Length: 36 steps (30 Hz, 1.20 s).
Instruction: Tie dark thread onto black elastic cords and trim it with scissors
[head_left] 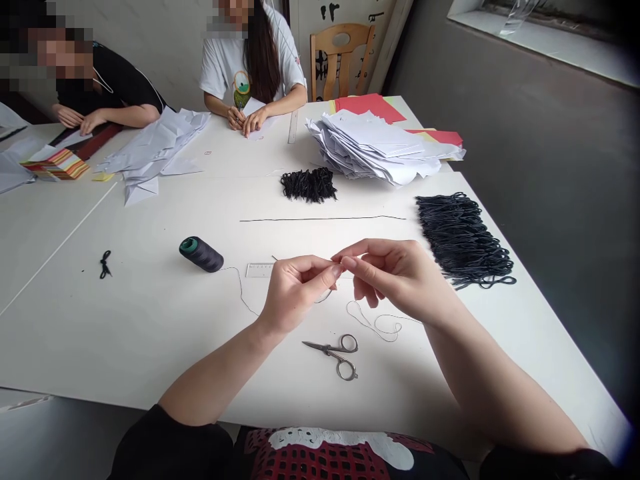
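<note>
My left hand [293, 293] and my right hand [395, 277] meet fingertip to fingertip above the table, both pinched closed. Between them is a thin dark cord [324, 297], which curves out below the left fingers; the pinched spot itself is mostly hidden. A spool of dark thread [203, 255] lies on its side at the left, its thread trailing toward my left wrist. Loose thread [375, 325] curls on the table under my right hand. Small metal scissors [333, 351] lie partly open nearer to me. Behind my left hand, a clear ruler [259, 270] is partly covered.
A straight dark cord [320, 219] lies beyond my hands. Farther back is a black cord bundle [309, 185]; many looped cords [463, 237] are stacked at the right. Piled white papers [370, 143] stand behind. Two people [253, 80] sit across the white table [150, 333].
</note>
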Tool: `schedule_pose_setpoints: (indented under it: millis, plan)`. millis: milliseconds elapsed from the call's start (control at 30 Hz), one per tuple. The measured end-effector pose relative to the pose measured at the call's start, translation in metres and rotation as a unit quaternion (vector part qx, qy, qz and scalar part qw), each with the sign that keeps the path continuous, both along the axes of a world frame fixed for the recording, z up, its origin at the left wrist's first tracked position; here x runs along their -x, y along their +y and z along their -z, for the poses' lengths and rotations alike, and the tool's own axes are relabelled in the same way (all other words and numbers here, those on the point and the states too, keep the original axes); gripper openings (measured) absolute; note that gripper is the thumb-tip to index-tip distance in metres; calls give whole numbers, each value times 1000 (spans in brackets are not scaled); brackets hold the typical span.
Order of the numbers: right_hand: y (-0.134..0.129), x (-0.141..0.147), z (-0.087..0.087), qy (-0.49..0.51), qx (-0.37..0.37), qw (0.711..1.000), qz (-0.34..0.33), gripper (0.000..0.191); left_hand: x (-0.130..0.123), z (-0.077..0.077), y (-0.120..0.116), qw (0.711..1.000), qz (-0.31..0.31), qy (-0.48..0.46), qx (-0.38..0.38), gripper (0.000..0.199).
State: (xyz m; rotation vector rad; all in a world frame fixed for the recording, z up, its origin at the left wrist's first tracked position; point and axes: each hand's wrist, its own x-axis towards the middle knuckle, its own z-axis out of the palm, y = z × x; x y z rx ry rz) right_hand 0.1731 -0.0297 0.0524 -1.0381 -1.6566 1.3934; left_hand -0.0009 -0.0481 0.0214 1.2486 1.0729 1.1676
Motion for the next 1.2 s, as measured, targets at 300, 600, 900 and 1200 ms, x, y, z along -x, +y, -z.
schedule_pose_setpoints:
  millis: [300, 600, 900, 1200]
  plan:
    - [-2, 3, 4, -3, -16, 999, 28, 29, -1, 1, 0, 1000, -13, 2, -2, 22]
    - [0, -1, 1, 28, 28, 999, 16, 31, 0, 0, 1, 998, 21, -51, 15, 16]
    - [1, -7, -1, 43, -45, 997, -38, 24, 2, -6, -3, 995, 55, -78, -19, 14]
    - [-3, -6, -3, 33, -89, 994, -45, 18, 0, -11, -5, 995, 59, -56, -49, 17]
